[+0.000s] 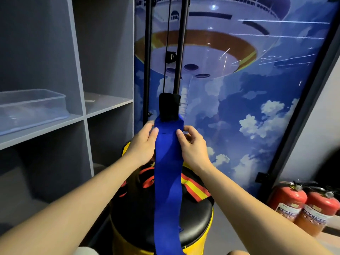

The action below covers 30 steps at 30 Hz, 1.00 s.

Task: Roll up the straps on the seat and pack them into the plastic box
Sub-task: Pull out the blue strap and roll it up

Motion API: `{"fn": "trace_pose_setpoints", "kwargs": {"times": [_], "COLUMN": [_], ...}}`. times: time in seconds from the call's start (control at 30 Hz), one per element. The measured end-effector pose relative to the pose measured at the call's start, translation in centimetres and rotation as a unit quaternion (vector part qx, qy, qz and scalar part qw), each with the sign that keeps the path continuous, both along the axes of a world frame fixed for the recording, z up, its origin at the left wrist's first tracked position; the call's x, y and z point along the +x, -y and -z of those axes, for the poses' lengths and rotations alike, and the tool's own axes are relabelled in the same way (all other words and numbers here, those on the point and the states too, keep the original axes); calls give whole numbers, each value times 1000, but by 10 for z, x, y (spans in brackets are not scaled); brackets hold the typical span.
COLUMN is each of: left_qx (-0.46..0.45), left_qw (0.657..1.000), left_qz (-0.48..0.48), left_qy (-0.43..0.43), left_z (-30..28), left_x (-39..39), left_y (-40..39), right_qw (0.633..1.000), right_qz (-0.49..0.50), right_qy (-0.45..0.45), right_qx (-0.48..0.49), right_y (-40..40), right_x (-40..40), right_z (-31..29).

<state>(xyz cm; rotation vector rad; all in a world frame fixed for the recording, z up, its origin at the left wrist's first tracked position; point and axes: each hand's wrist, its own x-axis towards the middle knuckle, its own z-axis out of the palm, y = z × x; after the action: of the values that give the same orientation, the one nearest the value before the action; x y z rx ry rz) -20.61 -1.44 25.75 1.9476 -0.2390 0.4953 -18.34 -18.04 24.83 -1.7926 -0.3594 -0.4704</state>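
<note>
1. The blue strap [168, 181] runs lengthwise up and down, its black end patch [169, 107] pointing up above both hands, its tail hanging below them over the seat [195, 218].
2. The left hand [143, 144] pinches the strap's left edge; the right hand [193, 144] pinches its right edge.
3. The plastic box [33, 107] sits on a shelf [55, 124] well left of the left hand.
4. Two fire extinguishers [303, 205] stand low, right of the right hand.
5. A red and yellow strap [195, 190] lies on the seat under the right wrist.

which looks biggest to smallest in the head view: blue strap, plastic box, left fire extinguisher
1. blue strap, though it is nearest the camera, held up by both hands, so that inflates it
2. plastic box on the shelf
3. left fire extinguisher
</note>
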Motion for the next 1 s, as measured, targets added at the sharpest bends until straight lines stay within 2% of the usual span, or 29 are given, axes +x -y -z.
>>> {"fn": "trace_pose_setpoints", "kwargs": {"times": [0.17, 0.33, 0.67, 0.87, 1.0], "left_qx": [-31, -74, 8, 34, 43], "left_qw": [999, 993, 966, 960, 951], "left_qz": [-8, -6, -65, -117, -144], "left_qy": [-14, -95, -248, -252, -270], "left_z": [25, 69, 185, 210, 226], "left_x": [2, 25, 93, 141, 174], "left_y": [4, 5, -9, -18, -30], "right_qw": [999, 995, 960, 955, 954], "right_qz": [2, -3, -28, -38, -7], "right_qy": [-16, -98, -274, -287, -268], "right_qx": [-31, -26, -41, -67, -130], "right_y": [2, -2, -10, -21, -32], "right_x": [0, 23, 80, 132, 172], "right_z": [19, 66, 165, 190, 206]}}
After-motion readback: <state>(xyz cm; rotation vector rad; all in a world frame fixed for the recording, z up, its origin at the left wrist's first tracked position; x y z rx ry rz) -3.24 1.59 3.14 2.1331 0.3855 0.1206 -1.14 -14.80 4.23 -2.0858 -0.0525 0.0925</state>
